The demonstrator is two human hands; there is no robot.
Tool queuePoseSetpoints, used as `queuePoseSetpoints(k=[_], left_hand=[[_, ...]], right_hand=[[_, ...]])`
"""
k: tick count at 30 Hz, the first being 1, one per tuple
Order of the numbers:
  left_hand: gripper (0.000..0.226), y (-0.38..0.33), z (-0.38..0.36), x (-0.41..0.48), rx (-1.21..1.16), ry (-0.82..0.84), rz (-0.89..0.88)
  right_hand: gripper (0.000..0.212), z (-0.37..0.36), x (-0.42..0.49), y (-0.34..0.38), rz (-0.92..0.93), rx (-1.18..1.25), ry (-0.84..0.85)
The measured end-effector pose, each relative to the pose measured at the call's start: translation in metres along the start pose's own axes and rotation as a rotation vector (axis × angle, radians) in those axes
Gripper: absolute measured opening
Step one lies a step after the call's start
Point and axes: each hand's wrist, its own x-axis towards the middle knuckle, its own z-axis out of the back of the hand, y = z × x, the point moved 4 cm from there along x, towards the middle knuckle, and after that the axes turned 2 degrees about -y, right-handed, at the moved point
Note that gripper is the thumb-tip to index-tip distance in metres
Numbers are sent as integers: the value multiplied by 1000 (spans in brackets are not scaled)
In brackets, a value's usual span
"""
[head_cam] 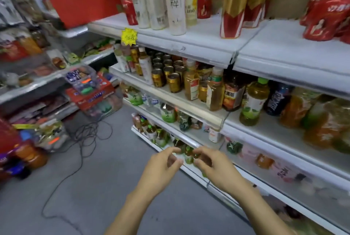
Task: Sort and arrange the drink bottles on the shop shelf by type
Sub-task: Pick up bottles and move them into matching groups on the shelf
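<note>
both hands at the low green-cap bottles

head view: the person looks down along the shop shelves. the left hand and the right hand are side by side at the bottom shelf, with a small gap between them. in this gap stand a few green-cap bottles. they are upright, so the long axis points up toward the camera and mostly the caps show. the bottles lie just ahead of both hands and a little below, with the left hand on their left side and the right hand on their right side. both hands have the fingers bent inward, with the thumb close to the fingers. the picture is blurred here, so i cannot tell whether either hand pinches a bottle or is only near it. the right hand seems slightly nearer, because its fingers overlap the bottles more, but this is only my judgement. other kinds of drinks are mixed on the shelves above, beside gold cans. a black cable lies on the floor to the left. i think the next move needs a grip at the neck and a lift straight up along the axis.
</note>
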Motion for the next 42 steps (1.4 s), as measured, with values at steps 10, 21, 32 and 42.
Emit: queuePoseSetpoints(k=[10, 21, 32, 42], left_hand=[[20, 78, 82, 61, -139, -38, 137], [22, 57, 220, 233, -256, -202, -81], [24, -10, 313, 372, -403, -252, -379], [29, 7, 396, 502, -365, -341, -557]], right_hand=[[30, -51, 114, 53, 28, -61, 146], [21, -8, 290, 168, 286, 178, -205], [24, 50, 403, 252, 423, 335, -458], [25, 42, 490, 307, 412, 263, -653]])
